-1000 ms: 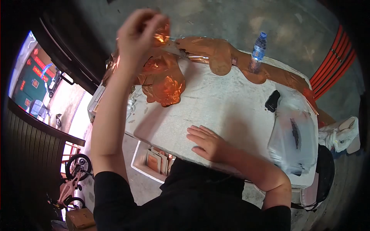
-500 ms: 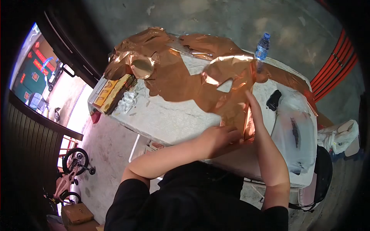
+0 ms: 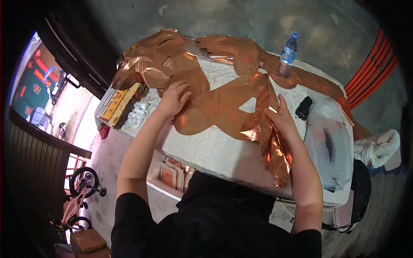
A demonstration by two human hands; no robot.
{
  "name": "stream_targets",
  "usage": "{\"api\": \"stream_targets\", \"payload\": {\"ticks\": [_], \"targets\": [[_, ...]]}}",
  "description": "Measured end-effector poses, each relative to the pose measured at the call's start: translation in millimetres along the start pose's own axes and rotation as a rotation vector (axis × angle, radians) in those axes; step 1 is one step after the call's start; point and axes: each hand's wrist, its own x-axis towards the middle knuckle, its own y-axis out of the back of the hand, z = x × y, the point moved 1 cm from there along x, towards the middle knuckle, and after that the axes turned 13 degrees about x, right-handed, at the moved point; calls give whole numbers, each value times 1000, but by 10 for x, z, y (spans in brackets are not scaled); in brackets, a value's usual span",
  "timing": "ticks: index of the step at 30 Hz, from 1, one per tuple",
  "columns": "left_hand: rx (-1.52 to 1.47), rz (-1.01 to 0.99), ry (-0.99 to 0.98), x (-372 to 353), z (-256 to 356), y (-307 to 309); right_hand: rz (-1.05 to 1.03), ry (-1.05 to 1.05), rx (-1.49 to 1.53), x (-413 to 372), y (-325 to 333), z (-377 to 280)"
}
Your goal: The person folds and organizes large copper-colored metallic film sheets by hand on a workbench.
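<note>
A large sheet of shiny copper-coloured foil with cut-out holes and scalloped edges lies across the white table. My left hand rests on its left part, fingers stretched out over the surface. At the sheet's right side is my right hand, thumb and forefinger spread apart along a raised fold. Whether its lower fingers touch the foil is hidden. Below that hand, a crumpled strip of the foil hangs toward the table's near edge. More wrinkled foil is heaped at the far left.
A water bottle stands at the far edge. A yellow box and crumpled clear plastic sit left on the white table. To the right are a black object and a plastic bag. Red pipes run beyond.
My left hand has moved from the near edge up and left onto the foil. The sheet's near part has spread flatter leftward, and its right strip now hangs crumpled. My right hand has shifted slightly down.
</note>
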Motion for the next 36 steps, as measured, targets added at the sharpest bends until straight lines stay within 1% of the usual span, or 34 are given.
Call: {"api": "stream_targets", "payload": {"ticks": [2, 3, 4, 5, 6, 8, 9, 11, 12, 14, 15, 16, 17, 18, 19, 20, 22, 23, 24, 25, 26, 28, 29, 30, 32, 33, 35, 36], "targets": [[17, -19, 5, -15, -36, -94, -54, -59, -465, -45, 42, -81], [83, -62, 19, -29, -33, -123, -53, -58, -467, -135, -47, -236], [149, -103, 33, -27, -35, -153, -24, -11, -691, -271, -198, -457], [147, -101, 33, -24, -85, -181, 7, 36, -914, -341, -276, -573], [164, -103, 4, -37, -180, -206, 8, 35, -916, -335, -243, -556], [178, -111, -29, -49, -358, -207, -46, 427, -1273, -318, -164, -484], [149, -126, -26, -53, -452, -196, -43, 421, -1274, -297, -152, -418], [97, -144, -20, -74, -571, -162, -300, 318, -1069, -245, -195, -244], [97, -148, -27, -73, -602, -137, -293, 314, -1067, -277, -250, -156], [32, -208, -46, -47, -614, -99, -304, 270, -1317, -375, -358, 20], [-21, -221, -37, -23, -564, -50, -298, 264, -1319, -366, -340, 95], [-26, -224, -43, -11, -503, -12, -376, 270, -1324, -358, -331, 166], [46, -200, 2, -8, -443, 23, -456, 277, -1327, -353, -313, 212], [118, -175, 48, 9, -377, 55, -454, 272, -1330, -358, -304, 189], [117, -130, 2, 50, -299, 83, -493, 247, -1328, -370, -302, 148], [112, -129, -1, 71, -205, 93, -531, 223, -1327, -380, -294, 111], [-86, -162, -113, 88, 156, 181, -558, 200, -1340, -408, -286, 76], [-90, -163, -113, 90, 266, 123, -586, 182, -1351, -421, -285, 54], [-136, -163, -203, 92, 375, 56, -586, 179, -1353, -428, -291, -18], [-182, -162, -292, 98, 484, 12, -624, 97, -1335, -432, -297, -115], [-187, -162, -291, 101, 577, -21, -662, 14, -1316, -432, -290, -170], [-177, -244, -380, 117, 735, -45, -669, -13, -1296, -409, -232, -216], [-112, -244, -377, 118, 738, -124, -673, -36, -1272, -397, -209, -235], [-115, -239, -376, 152, 751, -134, -674, -35, -1277, -394, -189, -241], [-148, -264, -361, 250, 760, -154, -609, 35, -1219, -382, -171, -259], [-152, -257, -363, 278, 760, -175, -606, 37, -1228, -354, -200, -298], [-187, -189, -345, 310, 749, -257, -507, -66, -1155, -274, -274, -406], [-194, -185, -348, 303, 740, -310, -503, -68, -1161, -214, -338, -467]]}}
